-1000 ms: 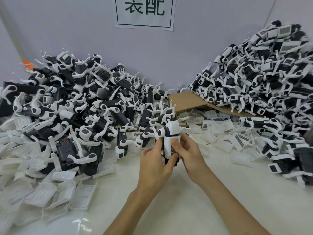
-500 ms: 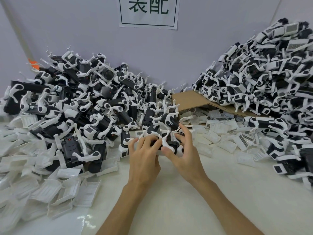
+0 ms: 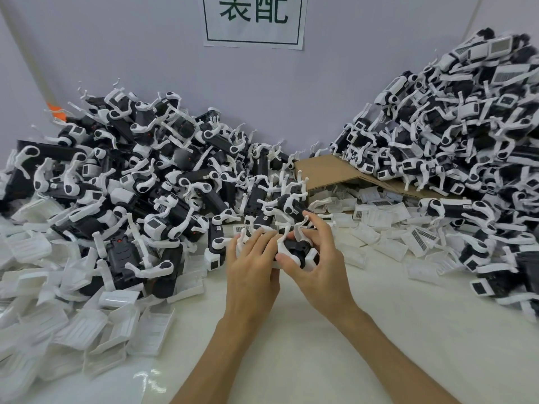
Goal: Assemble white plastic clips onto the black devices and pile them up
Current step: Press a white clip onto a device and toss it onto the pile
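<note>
A black device with white clips (image 3: 297,249) lies low over the white table, at the foot of the left pile. My right hand (image 3: 318,263) grips it, thumb on a white clip at its near side and fingers curled over the top. My left hand (image 3: 252,266) covers its left end, fingers laid over it; how firmly it holds is hidden. A large pile of black devices with clips (image 3: 131,185) fills the left. A taller pile of the same (image 3: 466,135) rises on the right.
Loose white plastic trays (image 3: 96,325) lie scattered at the front left, and more white parts (image 3: 388,225) under a brown cardboard sheet (image 3: 329,170). A paper sign (image 3: 253,21) hangs on the grey wall. Bare white tabletop (image 3: 379,287) lies around my forearms.
The device was held upright in both hands a second ago. It has been tipped forward and lowered to the foot of the left pile, and both hands moved away from me with it.
</note>
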Demonstrator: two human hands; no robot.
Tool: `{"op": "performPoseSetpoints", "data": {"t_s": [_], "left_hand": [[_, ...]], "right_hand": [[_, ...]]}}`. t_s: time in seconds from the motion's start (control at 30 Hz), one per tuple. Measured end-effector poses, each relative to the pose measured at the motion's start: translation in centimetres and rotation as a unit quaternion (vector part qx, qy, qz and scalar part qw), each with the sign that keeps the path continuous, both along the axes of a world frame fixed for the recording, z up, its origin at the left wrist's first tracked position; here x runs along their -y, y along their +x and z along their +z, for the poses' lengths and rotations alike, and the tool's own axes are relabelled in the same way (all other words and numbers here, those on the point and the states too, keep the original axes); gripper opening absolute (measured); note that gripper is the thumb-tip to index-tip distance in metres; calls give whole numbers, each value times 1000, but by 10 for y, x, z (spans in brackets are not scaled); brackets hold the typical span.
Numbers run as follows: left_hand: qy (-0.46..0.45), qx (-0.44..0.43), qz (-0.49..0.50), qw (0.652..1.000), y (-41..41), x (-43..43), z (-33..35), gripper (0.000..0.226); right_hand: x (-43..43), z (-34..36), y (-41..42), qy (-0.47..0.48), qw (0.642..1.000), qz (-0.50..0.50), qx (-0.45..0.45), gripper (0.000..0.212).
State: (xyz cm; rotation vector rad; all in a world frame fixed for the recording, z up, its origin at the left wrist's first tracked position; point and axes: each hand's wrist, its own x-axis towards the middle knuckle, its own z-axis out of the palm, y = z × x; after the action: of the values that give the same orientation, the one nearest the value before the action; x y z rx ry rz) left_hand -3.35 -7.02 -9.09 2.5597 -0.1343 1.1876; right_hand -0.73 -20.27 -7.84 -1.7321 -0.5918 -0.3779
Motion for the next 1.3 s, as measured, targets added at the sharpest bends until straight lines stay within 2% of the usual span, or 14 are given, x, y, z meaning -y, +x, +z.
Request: {"op": "performPoseSetpoints", "data": {"t_s": [0.2,0.4,0.67,0.87,1.13,1.3], "left_hand": [[8,-50,9,999,-3,1,1,43],[-1,-55,24,998,-4,-1,3,53],[-5,-25,20,999,-4,7,4,55],[-24,-9,14,1000,-4,5,2,59],[-24,-26,-29,999,-2,0,1,43],[-13,-17,-13,1000,0,-1,-2,46]], "right_hand": [[0,-1,1,-6,1000,-13,-26,74],[4,0,3,-39,997,37,-52,90],[5,4,-1,13,999,20,-23,72],[3,3,0,0,1000,16,-13,72],[9,3,3,3,999,6,-32,66],[6,2,5,4,999,-9,-36,63]]}}
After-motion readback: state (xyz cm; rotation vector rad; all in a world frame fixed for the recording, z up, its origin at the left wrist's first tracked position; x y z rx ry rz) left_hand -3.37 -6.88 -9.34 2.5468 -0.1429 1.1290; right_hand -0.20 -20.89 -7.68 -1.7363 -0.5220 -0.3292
